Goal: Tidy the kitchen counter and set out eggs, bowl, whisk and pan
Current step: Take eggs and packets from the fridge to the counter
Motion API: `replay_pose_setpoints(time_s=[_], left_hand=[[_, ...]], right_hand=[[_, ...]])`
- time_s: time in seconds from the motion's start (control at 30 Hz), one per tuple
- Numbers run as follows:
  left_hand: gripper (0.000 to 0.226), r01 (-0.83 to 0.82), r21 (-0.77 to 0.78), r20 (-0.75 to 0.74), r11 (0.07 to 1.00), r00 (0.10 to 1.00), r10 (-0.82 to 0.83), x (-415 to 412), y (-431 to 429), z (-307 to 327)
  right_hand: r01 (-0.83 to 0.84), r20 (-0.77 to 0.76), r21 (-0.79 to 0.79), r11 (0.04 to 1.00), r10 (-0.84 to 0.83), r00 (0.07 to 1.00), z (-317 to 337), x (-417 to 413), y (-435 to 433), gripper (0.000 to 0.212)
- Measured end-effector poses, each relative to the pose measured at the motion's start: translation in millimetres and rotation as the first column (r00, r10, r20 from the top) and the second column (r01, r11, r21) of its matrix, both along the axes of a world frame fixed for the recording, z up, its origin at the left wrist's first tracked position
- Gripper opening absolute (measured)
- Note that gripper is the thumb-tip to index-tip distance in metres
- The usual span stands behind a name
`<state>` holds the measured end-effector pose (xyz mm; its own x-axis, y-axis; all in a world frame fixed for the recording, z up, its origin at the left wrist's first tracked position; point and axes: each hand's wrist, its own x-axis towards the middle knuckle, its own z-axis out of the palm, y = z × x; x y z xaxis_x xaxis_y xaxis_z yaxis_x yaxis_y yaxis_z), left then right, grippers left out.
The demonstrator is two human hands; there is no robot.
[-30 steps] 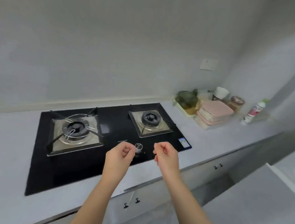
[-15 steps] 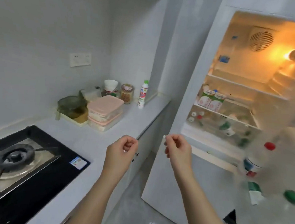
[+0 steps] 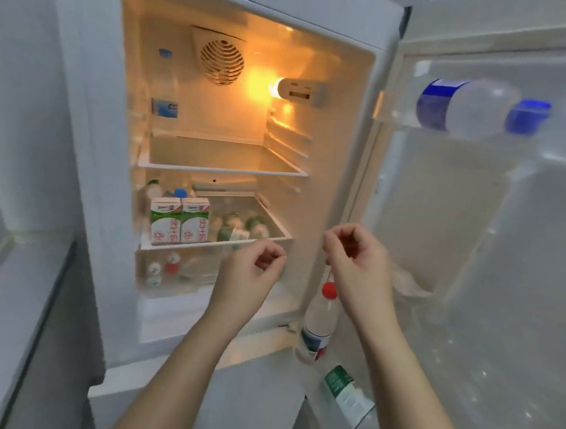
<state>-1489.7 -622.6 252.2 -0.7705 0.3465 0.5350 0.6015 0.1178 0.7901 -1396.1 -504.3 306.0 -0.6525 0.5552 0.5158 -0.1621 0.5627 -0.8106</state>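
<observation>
I face an open fridge (image 3: 349, 124) with its inside light on. My left hand (image 3: 250, 272) and my right hand (image 3: 359, 264) hang in front of its lower shelf, fingers loosely curled, both holding nothing. Two green and white cartons (image 3: 179, 223) stand at the front of the middle shelf, with small blurred bottles beside them. No eggs, bowl, whisk or pan are recognisable in view.
The fridge door (image 3: 474, 263) stands open to the right, with a red-capped bottle (image 3: 319, 318) low in it and blue-labelled bottles (image 3: 466, 107) on its top rack. A clear drawer (image 3: 176, 267) sits under the cartons. The counter edge (image 3: 14, 294) is at the left.
The view has swung right from the hob and counter to the open fridge, which is now close in front. Both hands keep the same curled, empty pose.
</observation>
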Motion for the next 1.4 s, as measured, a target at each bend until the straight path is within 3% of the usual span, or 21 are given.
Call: replay_pose_setpoints(time_s=[0.17, 0.33, 0.47, 0.6, 0.73, 0.83, 0.93, 1.13, 1.23, 1.4], left_hand=[[0.011, 0.232, -0.107, -0.131, 0.967, 0.961, -0.245, -35.0, 85.9, 29.6], [0.011, 0.382, -0.267, -0.222, 0.885, 0.869, -0.442, -46.7, 140.1, 47.8], [0.010, 0.443, -0.431, -0.231, 0.786, 0.788, -0.571, -52.2, 157.1, 51.9], [0.008, 0.462, -0.515, -0.191, 0.722, 0.759, -0.622, -58.1, 166.4, 45.7], [0.004, 0.470, -0.540, -0.159, 0.698, 0.757, -0.633, -63.4, 170.5, 39.2], [0.014, 0.511, -0.510, -0.127, 0.692, 0.750, -0.649, -64.6, 166.0, 37.9], [0.017, 0.575, -0.526, -0.064, 0.626, 0.707, -0.704, -67.9, 165.2, 41.8], [0.009, 0.559, -0.679, -0.101, 0.476, 0.572, -0.814, -84.7, 181.5, 47.2], [0.010, 0.592, -0.662, -0.130, 0.459, 0.513, -0.849, -87.5, 185.1, 45.8], [0.017, 0.699, -0.510, -0.133, 0.501, 0.512, -0.849, -93.1, 185.6, 38.3]], right_hand=[[0.341, 0.156, 0.260, 0.904, -0.388, 0.908, 14.4, 3.6, 57.5, 0.008], [0.438, 0.312, 0.422, 0.794, -0.581, 0.752, 8.4, 12.8, 88.4, 0.024], [0.368, 0.439, 0.464, 0.806, -0.570, 0.695, 3.8, 11.4, 94.3, 0.037], [0.340, 0.464, 0.528, 0.778, -0.600, 0.652, -2.3, 5.5, 97.6, 0.040], [0.330, 0.460, 0.560, 0.760, -0.616, 0.639, -7.5, -0.8, 101.2, 0.032], [0.326, 0.453, 0.574, 0.751, -0.623, 0.638, -9.3, -2.5, 103.2, 0.022], [0.354, 0.455, 0.588, 0.727, -0.659, 0.598, -8.9, -2.8, 102.9, 0.017], [0.371, 0.463, 0.606, 0.704, -0.691, 0.555, -9.6, -10.1, 96.1, 0.014], [0.387, 0.484, 0.596, 0.704, -0.699, 0.526, -9.0, -11.3, 92.2, 0.013], [0.379, 0.497, 0.602, 0.703, -0.701, 0.511, -2.5, -11.5, 86.5, 0.003]])
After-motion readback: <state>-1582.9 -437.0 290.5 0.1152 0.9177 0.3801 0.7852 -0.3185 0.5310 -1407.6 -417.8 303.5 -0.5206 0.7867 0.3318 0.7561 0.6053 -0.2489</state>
